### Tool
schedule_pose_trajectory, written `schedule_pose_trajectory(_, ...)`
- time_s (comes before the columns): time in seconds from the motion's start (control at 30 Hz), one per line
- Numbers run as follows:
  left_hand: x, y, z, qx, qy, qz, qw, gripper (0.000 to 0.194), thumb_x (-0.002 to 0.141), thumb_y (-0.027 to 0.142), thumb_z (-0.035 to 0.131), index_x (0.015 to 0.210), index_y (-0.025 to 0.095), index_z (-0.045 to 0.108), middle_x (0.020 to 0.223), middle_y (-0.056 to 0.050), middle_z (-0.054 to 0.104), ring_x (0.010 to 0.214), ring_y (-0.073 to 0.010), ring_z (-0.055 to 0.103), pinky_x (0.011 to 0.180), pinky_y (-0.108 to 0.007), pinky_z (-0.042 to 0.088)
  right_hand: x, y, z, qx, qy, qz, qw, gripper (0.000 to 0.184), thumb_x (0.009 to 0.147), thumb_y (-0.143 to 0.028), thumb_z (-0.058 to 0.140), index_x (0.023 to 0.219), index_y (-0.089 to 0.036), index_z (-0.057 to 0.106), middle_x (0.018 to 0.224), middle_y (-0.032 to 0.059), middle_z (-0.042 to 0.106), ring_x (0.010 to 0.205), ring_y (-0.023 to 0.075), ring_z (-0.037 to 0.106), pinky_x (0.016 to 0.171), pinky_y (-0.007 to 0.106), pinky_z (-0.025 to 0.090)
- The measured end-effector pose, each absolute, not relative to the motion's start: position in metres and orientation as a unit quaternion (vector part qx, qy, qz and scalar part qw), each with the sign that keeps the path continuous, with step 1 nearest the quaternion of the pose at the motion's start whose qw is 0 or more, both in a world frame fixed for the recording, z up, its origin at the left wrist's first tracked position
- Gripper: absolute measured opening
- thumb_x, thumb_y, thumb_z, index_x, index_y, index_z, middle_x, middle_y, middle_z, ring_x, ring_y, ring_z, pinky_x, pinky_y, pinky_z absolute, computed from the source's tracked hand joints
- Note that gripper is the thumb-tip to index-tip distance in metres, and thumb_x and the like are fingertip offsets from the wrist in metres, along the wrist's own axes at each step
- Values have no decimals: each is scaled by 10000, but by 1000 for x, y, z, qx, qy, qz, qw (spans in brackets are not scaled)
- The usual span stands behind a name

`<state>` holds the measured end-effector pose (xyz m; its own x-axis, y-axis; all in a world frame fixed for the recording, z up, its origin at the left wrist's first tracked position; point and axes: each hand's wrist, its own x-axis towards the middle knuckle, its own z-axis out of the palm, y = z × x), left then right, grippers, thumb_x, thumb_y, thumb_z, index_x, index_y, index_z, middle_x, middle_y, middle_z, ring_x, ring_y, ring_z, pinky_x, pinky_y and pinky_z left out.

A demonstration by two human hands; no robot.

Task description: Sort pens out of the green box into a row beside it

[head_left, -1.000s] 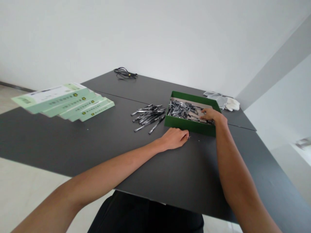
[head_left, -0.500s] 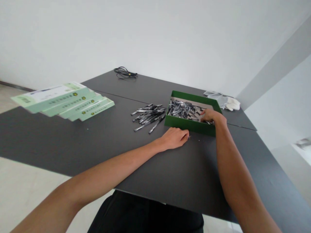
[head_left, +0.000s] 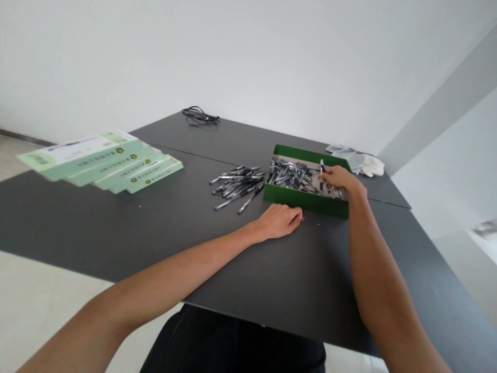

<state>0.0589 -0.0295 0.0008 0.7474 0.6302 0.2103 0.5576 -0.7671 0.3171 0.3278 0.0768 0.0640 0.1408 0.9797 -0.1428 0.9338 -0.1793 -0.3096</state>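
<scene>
My right hand is over the right part of a green box, its fingers pinching a pen that stands nearly upright. Many black and clear pens lie jumbled inside the box, mostly toward its left side. Closed and resting on the table, my left hand lies just in front of the box's near wall; what its curled fingers hold, if anything, is hidden. A loose heap of similar pens lies on the table to the left of the box.
Several green and white boxes or packs lie overlapped at the left of the dark table. A coiled black cable sits at the back edge. White gloves lie behind the box at the right, near the wall.
My right hand was down among the pens in the box; it has risen slightly and now shows a pen held upright in its fingers. My left hand stays in place.
</scene>
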Motion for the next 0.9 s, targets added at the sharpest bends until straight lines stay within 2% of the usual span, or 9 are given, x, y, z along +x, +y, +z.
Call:
schedule_pose_trajectory(0.1, 59, -30, 1, 925, 327, 153, 119, 266, 1055, 318, 460, 1081, 217, 705, 850, -61, 761, 779, -230, 735, 714, -292, 492, 327, 76, 64, -737, -644, 169, 116, 253, 973, -325, 593, 1013, -154, 774, 907, 90, 778, 625, 154, 660, 524, 228, 493)
schedule_pose_trajectory(0.2, 59, -30, 1, 925, 328, 151, 120, 270, 1055, 319, 459, 1096, 218, 707, 856, -63, 761, 783, -227, 733, 729, -293, 498, 327, 74, 65, -722, -655, 159, 157, 305, 965, -379, 589, 1001, -144, 781, 913, 84, 775, 614, 140, 622, 518, 220, 472)
schedule_pose_trajectory(0.3, 59, -30, 1, 926, 327, 149, 119, 273, 1054, 316, 457, 1098, 219, 709, 857, -62, 761, 790, -226, 733, 735, -293, 500, 328, 73, 67, -702, -669, 130, 207, 375, 951, -440, 584, 1072, -154, 795, 878, 68, 766, 625, 137, 599, 552, 216, 470)
schedule_pose_trajectory(0.4, 59, -30, 1, 927, 325, 148, 117, 273, 1054, 309, 453, 1094, 219, 708, 855, -58, 759, 791, -224, 733, 725, -290, 496, 327, 71, 70, -688, -674, 110, 246, 380, 929, -428, 595, 1079, -151, 807, 872, 72, 764, 664, 147, 616, 613, 225, 490)
schedule_pose_trajectory(0.5, 58, -29, 1, 928, 321, 149, 114, 272, 1056, 307, 448, 1085, 215, 703, 845, -56, 755, 779, -224, 732, 703, -287, 487, 325, 71, 71, -686, -674, 104, 253, 360, 919, -382, 594, 1062, -136, 813, 890, 88, 773, 665, 150, 620, 642, 235, 507)
schedule_pose_trajectory(0.67, 58, -29, 0, 930, 316, 152, 113, 265, 1056, 310, 449, 1083, 214, 695, 845, -58, 758, 773, -229, 735, 691, -289, 481, 328, 73, 67, -703, -649, 153, 246, 372, 901, -269, 579, 1202, -149, 761, 952, 89, 799, 582, 136, 591, 544, 228, 494)
schedule_pose_trajectory(0.9, 59, -29, 0, 927, 323, 152, 119, 264, 1052, 312, 454, 1082, 214, 698, 868, -61, 764, 788, -223, 736, 715, -289, 494, 328, 71, 69, -695, -642, 197, 257, 324, 916, -243, 591, 1182, -137, 742, 1030, 111, 807, 648, 149, 639, 523, 220, 496)
